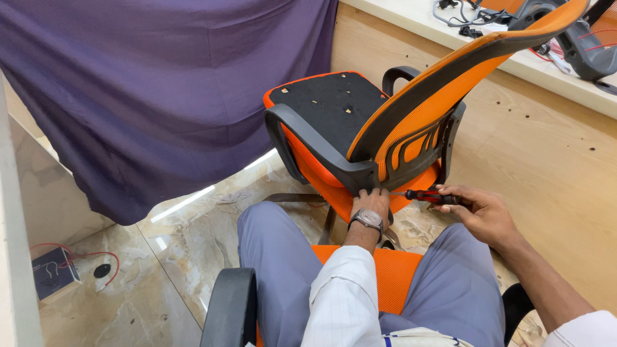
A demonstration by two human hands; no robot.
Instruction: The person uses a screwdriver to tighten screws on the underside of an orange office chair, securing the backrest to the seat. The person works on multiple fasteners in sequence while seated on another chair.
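Note:
An orange mesh office chair lies tipped on its side in front of me, its black underside facing up and its grey armrest toward me. My left hand, with a wristwatch on the wrist, grips the lower edge of the chair's black back frame. My right hand holds a red-and-black screwdriver level, its tip pointing left at the frame beside my left fingers.
I sit on another orange chair with a black armrest. A purple cloth hangs at the left. A wooden desk panel stands at the right, with cables above. A small box with red wires lies on the marble floor.

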